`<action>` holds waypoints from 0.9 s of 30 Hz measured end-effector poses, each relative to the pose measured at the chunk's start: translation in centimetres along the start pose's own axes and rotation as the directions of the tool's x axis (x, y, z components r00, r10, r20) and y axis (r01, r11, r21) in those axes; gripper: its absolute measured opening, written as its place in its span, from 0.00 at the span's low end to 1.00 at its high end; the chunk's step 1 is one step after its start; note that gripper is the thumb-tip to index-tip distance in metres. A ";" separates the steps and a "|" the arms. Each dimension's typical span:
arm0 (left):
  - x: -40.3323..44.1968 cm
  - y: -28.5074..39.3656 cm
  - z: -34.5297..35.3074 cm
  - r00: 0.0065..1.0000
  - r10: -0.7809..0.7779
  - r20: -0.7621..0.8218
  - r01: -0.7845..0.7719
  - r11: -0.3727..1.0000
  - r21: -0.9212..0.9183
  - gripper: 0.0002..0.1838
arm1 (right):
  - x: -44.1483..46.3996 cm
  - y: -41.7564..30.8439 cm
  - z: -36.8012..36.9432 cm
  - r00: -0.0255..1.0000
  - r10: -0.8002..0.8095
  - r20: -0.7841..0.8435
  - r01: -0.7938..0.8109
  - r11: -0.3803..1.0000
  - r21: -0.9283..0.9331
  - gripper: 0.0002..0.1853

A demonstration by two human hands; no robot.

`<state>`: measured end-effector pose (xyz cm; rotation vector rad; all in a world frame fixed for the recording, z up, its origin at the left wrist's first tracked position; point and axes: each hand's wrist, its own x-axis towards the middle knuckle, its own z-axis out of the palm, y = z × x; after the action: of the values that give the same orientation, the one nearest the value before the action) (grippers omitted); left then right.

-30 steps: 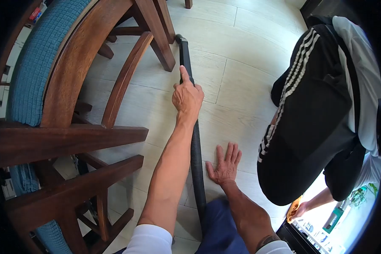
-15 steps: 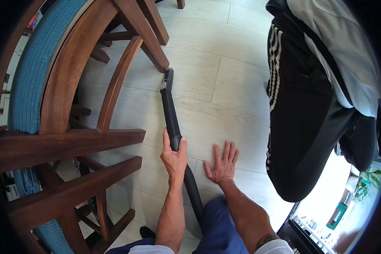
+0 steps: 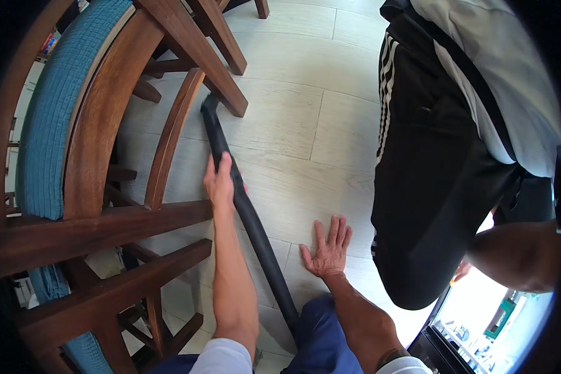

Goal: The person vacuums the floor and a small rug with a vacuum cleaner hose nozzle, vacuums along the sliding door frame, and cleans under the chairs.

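Observation:
My left hand (image 3: 220, 182) is closed around the handle of a black vacuum cleaner wand (image 3: 217, 134). The wand's far end lies near the floor beside a wooden chair leg (image 3: 230, 93). From the hand the black vacuum hose (image 3: 262, 249) runs back beside my blue trousers, where its end is hidden. My right hand (image 3: 328, 249) lies flat on the pale floor (image 3: 280, 168) with its fingers spread, holding nothing.
Wooden chairs (image 3: 106, 230) with blue padded seats (image 3: 62, 118) crowd the left side. Close on the right stands another person in black striped trousers (image 3: 424, 168), one bare arm (image 3: 517, 255) showing. A black-framed glass door or screen (image 3: 436, 349) is at the lower right.
My left hand has pushed the wand forward and left, so its tip is now behind the chair leg. My right hand stays on the floor. The other person's arm has come into view.

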<state>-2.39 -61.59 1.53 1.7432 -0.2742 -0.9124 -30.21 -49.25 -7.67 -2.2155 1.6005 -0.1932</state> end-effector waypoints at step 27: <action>3.4 -2.5 -1.6 0.839 0.371 -0.399 -0.055 0.786 0.616 0.38 | 4.0 -0.9 -1.3 0.994 0.036 -0.104 -0.031 0.999 0.044 0.39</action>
<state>0.40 -61.52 -2.02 2.3888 -0.4349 -0.1564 -28.49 -53.05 -6.62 -2.1773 1.6708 -0.3355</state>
